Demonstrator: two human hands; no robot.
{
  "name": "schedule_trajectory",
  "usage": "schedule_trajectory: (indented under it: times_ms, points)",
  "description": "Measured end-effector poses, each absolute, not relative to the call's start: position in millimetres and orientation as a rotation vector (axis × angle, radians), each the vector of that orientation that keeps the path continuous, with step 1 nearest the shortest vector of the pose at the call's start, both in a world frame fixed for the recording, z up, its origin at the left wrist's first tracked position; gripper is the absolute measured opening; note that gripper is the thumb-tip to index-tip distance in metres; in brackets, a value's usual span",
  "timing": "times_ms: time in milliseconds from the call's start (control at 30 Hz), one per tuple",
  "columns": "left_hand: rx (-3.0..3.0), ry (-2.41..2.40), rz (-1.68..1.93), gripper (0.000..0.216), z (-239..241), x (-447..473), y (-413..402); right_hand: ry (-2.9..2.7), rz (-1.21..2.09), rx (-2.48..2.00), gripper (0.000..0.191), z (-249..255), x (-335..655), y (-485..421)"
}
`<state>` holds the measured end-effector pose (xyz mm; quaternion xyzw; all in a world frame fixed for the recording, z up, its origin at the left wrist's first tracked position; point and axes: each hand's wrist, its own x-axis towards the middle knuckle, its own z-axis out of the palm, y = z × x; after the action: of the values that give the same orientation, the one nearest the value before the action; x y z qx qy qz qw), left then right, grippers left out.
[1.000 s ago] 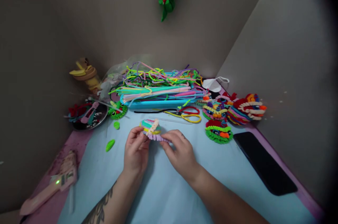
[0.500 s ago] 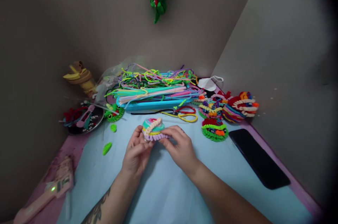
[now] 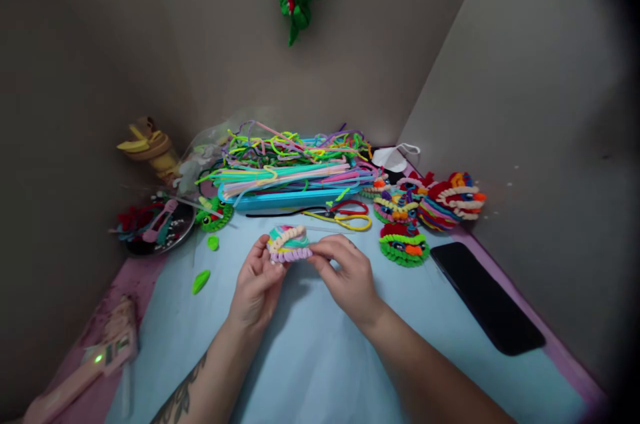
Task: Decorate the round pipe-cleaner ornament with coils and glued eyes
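A small multicoloured pipe-cleaner piece (image 3: 289,245) is held up above the light blue sheet (image 3: 320,357). It has a cream coiled strip across its face and a lilac coiled strip along its lower edge. My left hand (image 3: 257,277) grips its left side, thumb at the bottom. With thumb and fingers pinched, my right hand (image 3: 345,271) holds its right end near the tip of the lilac strip. Just beyond lie scissors (image 3: 350,215) with red and yellow handles. Similar finished pipe-cleaner pieces sit to the right, among them a green one (image 3: 404,245) with an orange beak.
A blue tray (image 3: 290,197) heaped with pipe cleaners (image 3: 300,167) stands at the back. On the right lies a black phone (image 3: 487,297); on the left, a pink glue gun (image 3: 95,361) with a green light and a metal bowl (image 3: 187,227). Green pieces (image 3: 201,281) lie nearby.
The pipe-cleaner piece has turned slightly in my hands, its lilac strip showing more fully. My right hand's fingertips have shifted to its right end. The whole view has shifted a little.
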<state>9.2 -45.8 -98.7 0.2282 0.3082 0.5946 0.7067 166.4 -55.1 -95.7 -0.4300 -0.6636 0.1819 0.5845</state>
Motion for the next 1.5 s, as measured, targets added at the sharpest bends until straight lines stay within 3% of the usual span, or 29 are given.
schedule_trajectory:
  times_ms: [167,433,633,967,1267,1500]
  points:
    - [0.524,0.675,1.306,0.058,-98,11,-48,-1.493,0.487,-1.008,0.010,-97,166,-53]
    - [0.541,0.686,1.289,0.055,-97,9,-48,-1.228,0.856,-1.071,0.004,-105,165,-47]
    - [0.503,0.682,1.293,0.054,-97,7,-47,-0.884,1.293,-0.942,0.027,-115,158,-44]
    - [0.461,0.712,1.300,0.056,-101,5,-47,-0.629,1.532,-0.901,0.037,-111,150,-48]
    - [0.520,0.745,1.328,0.073,-101,21,-53,-0.947,1.123,-1.015,0.013,-115,145,-51]
    - [0.516,0.865,1.416,0.066,-104,28,-54,-1.141,0.853,-1.111,0.003,-110,144,-54]
